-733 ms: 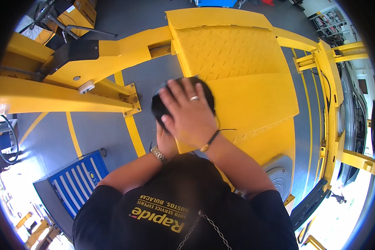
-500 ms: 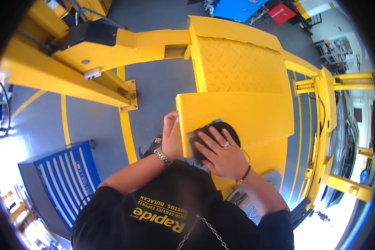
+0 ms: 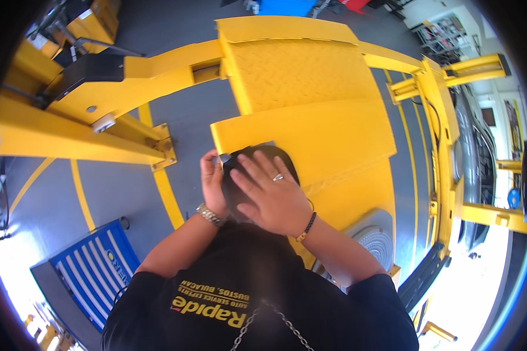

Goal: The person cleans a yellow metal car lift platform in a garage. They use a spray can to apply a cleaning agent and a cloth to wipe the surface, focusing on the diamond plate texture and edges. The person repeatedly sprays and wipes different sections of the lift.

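My right hand [image 3: 278,190] lies flat with fingers spread on a dark, rounded, pad-like thing [image 3: 231,193] with a grey corner; its exact kind is not clear. The dark thing rests against the near-left part of a smooth yellow metal panel [image 3: 328,131]. My left hand [image 3: 212,182] is closed at the panel's left edge, fingers bent around it, beside the dark thing. Part of that grip is hidden.
A yellow tread plate [image 3: 298,70] adjoins the panel's far side. Yellow lift arms and a post [image 3: 76,140] stand left. A blue tool chest [image 3: 96,272] is at lower left, a grey ridged round plate [image 3: 372,240] at lower right. A car [image 3: 477,152] is far right.
The whole view has shifted, so the panel appears further left. On the panel, my right hand and the dark thing have slid slightly left and away, closer to my left hand.
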The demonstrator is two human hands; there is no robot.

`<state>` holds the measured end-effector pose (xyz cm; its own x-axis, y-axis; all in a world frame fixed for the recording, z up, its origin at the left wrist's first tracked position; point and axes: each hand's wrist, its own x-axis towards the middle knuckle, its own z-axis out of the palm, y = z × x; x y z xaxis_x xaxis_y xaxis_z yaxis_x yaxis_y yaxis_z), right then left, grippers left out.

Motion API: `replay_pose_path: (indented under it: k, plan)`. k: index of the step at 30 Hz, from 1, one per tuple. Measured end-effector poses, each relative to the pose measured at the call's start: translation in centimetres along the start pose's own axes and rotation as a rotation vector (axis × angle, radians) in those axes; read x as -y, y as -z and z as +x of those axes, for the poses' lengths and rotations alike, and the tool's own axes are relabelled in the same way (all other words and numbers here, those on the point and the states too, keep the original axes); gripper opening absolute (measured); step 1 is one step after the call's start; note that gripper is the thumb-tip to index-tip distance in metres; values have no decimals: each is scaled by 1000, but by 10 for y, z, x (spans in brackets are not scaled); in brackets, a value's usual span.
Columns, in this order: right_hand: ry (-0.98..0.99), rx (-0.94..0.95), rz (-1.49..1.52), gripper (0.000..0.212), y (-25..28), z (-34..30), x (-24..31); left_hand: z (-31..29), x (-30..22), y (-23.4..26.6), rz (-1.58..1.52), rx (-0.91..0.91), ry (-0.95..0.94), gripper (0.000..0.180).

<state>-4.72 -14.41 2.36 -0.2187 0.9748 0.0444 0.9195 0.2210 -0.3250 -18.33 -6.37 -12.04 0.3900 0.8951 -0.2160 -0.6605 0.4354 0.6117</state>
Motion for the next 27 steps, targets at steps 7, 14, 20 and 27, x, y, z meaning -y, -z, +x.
replay_pose_path:
  k: [7, 14, 20, 27]
  plan:
    - [-859, -315, -330, 71, 62, -109, -242, 1, -6, -15, 60, 59, 17, 23]
    - [-811, -261, -254, 77, 40, -16, -106, 10, -10, 16, 209, 118, -75, 27]
    - [-544, -353, -153, 78, 5, -19, -65, 1, -22, -2, 249, 51, 8, 30]
    - [-1324, -310, -139, 85, 94, -39, -270, 6, -13, 8, 384, 55, -44, 31]
